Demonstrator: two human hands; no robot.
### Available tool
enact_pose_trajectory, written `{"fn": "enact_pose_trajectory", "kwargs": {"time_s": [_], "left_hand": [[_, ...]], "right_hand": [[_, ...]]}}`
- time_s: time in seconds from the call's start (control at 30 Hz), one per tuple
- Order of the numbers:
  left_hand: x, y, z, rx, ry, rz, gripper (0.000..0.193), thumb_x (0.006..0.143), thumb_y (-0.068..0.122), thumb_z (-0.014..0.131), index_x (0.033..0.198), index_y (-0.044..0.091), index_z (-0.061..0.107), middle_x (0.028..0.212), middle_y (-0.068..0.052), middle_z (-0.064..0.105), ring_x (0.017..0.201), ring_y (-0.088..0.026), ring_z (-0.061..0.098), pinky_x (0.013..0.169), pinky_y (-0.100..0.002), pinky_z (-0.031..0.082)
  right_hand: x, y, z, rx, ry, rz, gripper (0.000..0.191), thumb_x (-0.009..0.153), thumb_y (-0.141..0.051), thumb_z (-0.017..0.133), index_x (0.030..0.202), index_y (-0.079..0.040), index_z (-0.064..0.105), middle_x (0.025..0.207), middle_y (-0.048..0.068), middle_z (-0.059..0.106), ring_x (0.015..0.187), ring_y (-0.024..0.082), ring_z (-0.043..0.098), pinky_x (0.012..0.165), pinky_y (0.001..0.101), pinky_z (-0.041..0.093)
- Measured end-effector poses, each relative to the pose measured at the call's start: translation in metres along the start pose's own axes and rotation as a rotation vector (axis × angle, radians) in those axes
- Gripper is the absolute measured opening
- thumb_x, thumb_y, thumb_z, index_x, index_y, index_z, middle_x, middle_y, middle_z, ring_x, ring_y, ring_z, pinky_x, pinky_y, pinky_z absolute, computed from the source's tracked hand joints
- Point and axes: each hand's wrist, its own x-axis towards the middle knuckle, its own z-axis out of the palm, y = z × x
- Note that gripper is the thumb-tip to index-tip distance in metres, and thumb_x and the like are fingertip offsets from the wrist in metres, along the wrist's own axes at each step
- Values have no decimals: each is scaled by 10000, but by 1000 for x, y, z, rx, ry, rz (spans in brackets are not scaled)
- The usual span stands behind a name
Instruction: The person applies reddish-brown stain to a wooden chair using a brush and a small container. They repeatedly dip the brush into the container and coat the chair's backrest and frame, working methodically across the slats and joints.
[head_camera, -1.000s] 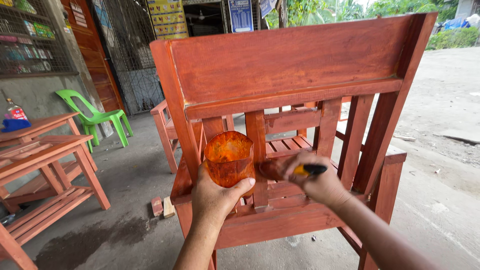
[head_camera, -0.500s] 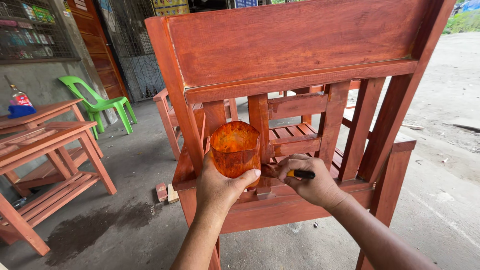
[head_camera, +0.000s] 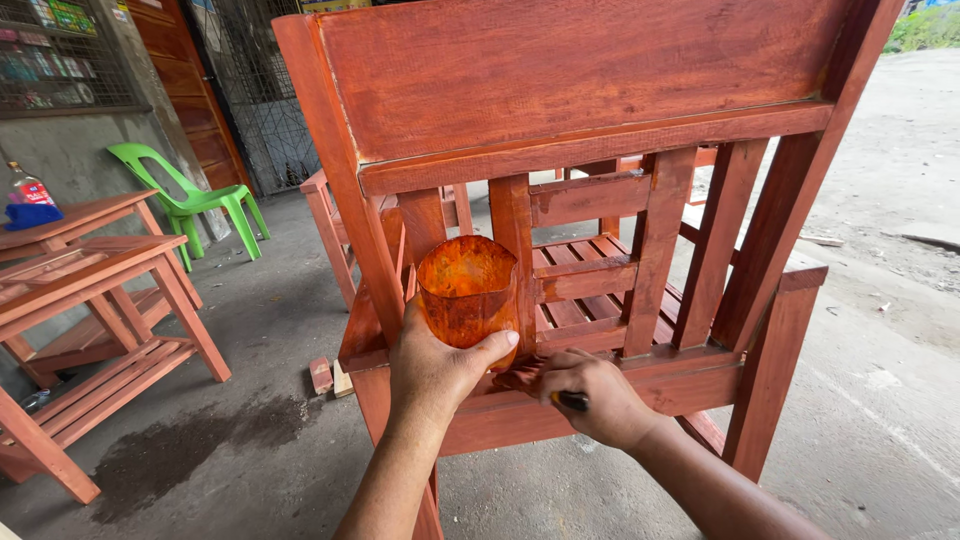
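The left hand grips a stain-smeared cup. The right hand pinches a brush against the chair's lower rail. Most wood already looks stained.

Wooden chair: red-brown stain, darker grain streaks. Cup: translucent, mottled orange. Brush handle: black with yellow. Plastic chair: bright green. Side tables: reddish-brown. Floor: grey concrete, dark patch.
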Motion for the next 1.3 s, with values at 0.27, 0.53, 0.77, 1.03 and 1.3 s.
{"fn": "enact_pose_trajectory", "kwargs": {"time_s": [0.27, 0.53, 0.77, 1.03, 1.3], "left_hand": [[-1, -5, -9, 9, 2, -31, 882, 590, 355, 899, 1332, 107, 492, 1199, -91, 690, 1103, -218, 710, 951, -403, 609], [-6, -10, -11, -4, 32, -5, 899, 572, 365, 912, 1326, 91, 505, 1196, -95, 703, 1103, -226, 716, 969, -395, 588], [-7, -9, -5, 50, -18, -19, 842, 586, 375, 902, 1292, 107, 528, 1177, -90, 710, 1090, -219, 722, 960, -396, 598], [-5, -19, -27, -18, 26, -25, 897, 556, 347, 908, 1317, 100, 503, 1186, -93, 711, 1093, -220, 722, 960, -379, 593], [-11, -27, -38, -9, 37, -26, 870, 541, 358, 924, 1278, 91, 546, 1179, -82, 731, 1086, -211, 729, 964, -369, 591]], "right_hand": [[-23, 15, -17, -30, 54, 177, 124, 766, -13, 768, 770, -112, 693, 949, 35, 731, 972, 236, 726, 841, 386, 611], [-9, -16, 18, -134, 164, -33, 134, 731, -34, 765, 756, -148, 701, 911, -14, 740, 913, 217, 719, 848, 398, 559], [-24, 13, 36, 47, 184, 26, 170, 813, -6, 768, 745, -143, 693, 1007, -9, 745, 1010, 178, 726, 904, 312, 578], [-34, 6, 9, -218, 152, 329, 119, 739, -41, 796, 763, -153, 762, 974, -4, 729, 1002, 234, 693, 869, 382, 581], [-8, -46, 57, -416, 119, 170, 235, 767, -23, 732, 952, -165, 761, 1008, -3, 721, 1017, 261, 660, 822, 411, 595]]}}
